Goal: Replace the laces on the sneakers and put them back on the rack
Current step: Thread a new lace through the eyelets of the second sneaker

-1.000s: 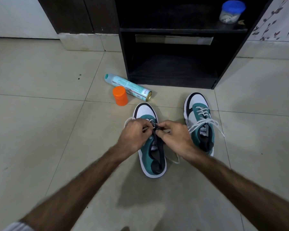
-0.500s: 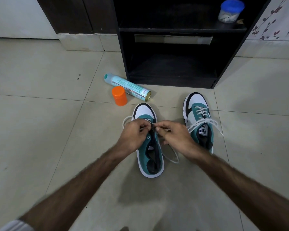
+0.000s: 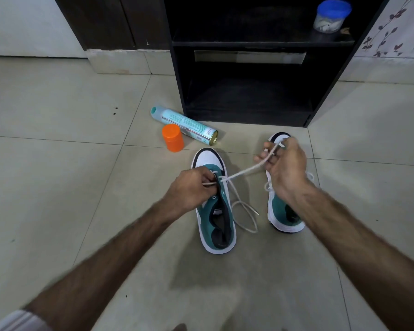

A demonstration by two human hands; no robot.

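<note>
Beige floor tiles [image 3: 58,163] front a black rack [image 3: 177,75]; both hands, left [image 3: 189,189] and right [image 3: 285,168], pinch a white lace [image 3: 244,172].

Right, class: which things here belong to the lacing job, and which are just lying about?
Job: left sneaker, right sneaker, white lace, black rack, left hand, right hand.
Lying about: spray can, orange cap, blue-lidded jar.

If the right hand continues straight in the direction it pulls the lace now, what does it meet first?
The right hand pulls the lace up and away from the left sneaker, toward the rack. Nothing shows between them, so the rack's lower right edge is probably first. Depth is unclear, since the hand seems raised above the floor.
</note>
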